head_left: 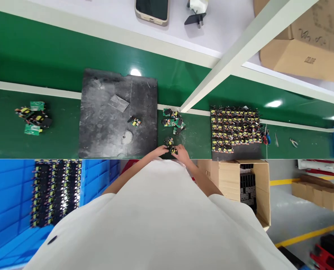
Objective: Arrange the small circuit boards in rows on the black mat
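Green bench: both hands pinch small board [173,150] (yellow-black parts).

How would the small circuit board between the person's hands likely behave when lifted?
The circuit board looks small beside both hands, left hand and right hand, so it is probably light. Its flat shape suggests it is stiff and unlikely to roll. The raised parts may snag or bend.

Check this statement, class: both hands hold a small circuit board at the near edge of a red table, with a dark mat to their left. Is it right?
Not quite. The head view shows the table is green, not red. The rest holds: the left hand and right hand hold a small circuit board at its near edge, the dark mat to their left.
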Demonstrator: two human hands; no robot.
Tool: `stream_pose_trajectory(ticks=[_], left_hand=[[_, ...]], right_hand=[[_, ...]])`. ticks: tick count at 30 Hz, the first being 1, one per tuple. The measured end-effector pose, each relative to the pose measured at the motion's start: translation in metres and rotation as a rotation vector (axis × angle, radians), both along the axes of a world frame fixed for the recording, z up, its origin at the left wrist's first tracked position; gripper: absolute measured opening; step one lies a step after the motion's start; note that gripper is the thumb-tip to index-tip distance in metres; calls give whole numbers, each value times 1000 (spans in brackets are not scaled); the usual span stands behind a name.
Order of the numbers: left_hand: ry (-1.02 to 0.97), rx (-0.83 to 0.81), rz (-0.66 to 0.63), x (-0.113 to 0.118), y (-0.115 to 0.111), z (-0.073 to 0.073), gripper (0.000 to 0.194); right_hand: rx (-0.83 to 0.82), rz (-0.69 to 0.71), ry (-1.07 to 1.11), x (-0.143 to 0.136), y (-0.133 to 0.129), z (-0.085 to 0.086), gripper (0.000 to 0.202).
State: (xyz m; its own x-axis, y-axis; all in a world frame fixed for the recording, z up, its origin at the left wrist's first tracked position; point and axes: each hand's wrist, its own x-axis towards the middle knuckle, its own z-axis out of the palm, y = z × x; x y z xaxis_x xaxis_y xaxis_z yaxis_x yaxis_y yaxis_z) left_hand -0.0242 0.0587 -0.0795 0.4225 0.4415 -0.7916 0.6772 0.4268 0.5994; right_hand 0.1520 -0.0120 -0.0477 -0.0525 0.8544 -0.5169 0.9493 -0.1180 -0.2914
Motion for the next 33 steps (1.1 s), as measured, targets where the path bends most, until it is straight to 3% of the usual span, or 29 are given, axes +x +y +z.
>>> stream_pose_trajectory(ticks=[7,17,26,33], left_hand=[[-98,-122,8,-16,-1,4,34],[230,235,116,4,-16,6,33],[449,339,177,28,-43,10,36],[499,397,221,27,-58,14,35]], right_hand=[[13,69,103,-17,-12,-4,35],[62,280,-69,-5,19,-14,31],[147,590,-42,14,32,-13,60],[128,787,7,19,60,-15,61]])
